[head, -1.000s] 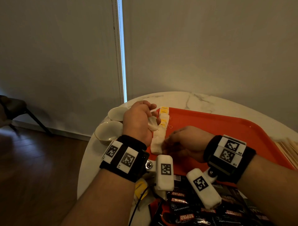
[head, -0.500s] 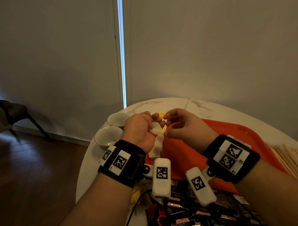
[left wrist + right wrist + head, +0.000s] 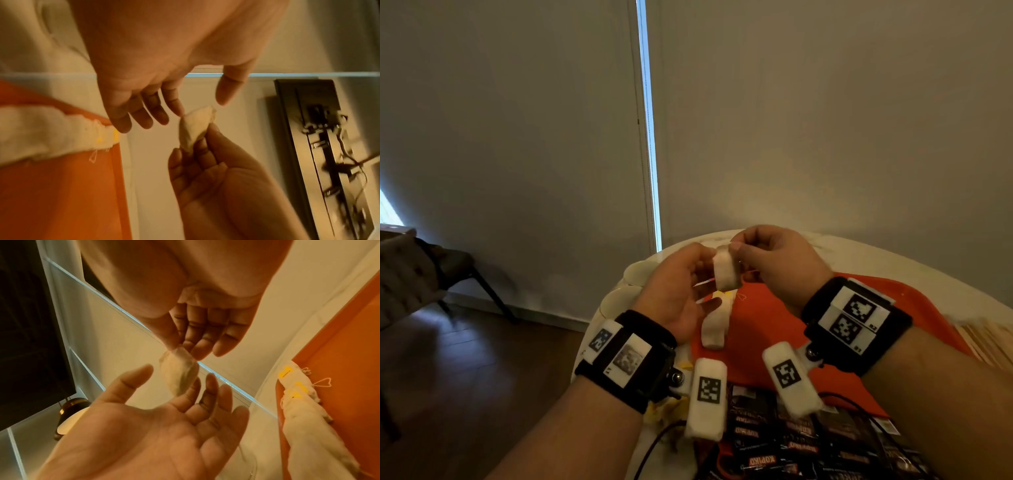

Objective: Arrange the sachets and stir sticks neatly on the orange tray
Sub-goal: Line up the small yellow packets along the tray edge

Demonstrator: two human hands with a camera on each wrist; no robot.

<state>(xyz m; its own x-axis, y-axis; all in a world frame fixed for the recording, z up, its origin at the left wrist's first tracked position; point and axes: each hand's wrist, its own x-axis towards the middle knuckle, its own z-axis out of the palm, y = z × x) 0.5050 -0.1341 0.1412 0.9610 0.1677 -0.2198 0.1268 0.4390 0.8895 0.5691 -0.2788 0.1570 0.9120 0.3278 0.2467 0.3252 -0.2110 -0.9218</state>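
Note:
My right hand [image 3: 750, 253] pinches the top corner of a white tea-bag sachet [image 3: 726, 270] between thumb and fingers [image 3: 180, 345], in the air above the orange tray's [image 3: 767, 329] left end. My left hand [image 3: 688, 284] is beside and under the sachet [image 3: 179, 376] with its fingers spread and relaxed [image 3: 179, 104], gripping nothing. A row of white tea bags [image 3: 714, 329] with yellow tags lies along the tray's left edge [image 3: 308, 418].
Wooden stir sticks [image 3: 989, 339] lie on the round marble table right of the tray. Dark Kopiko sachets [image 3: 774, 445] are piled at the near edge. Two pale bowls [image 3: 619, 298] stand left of the tray. A chair is on the floor at far left.
Both hands rose from the tray. The sachet that the left hand gripped is now pinched by the right hand, and the left fingers have opened.

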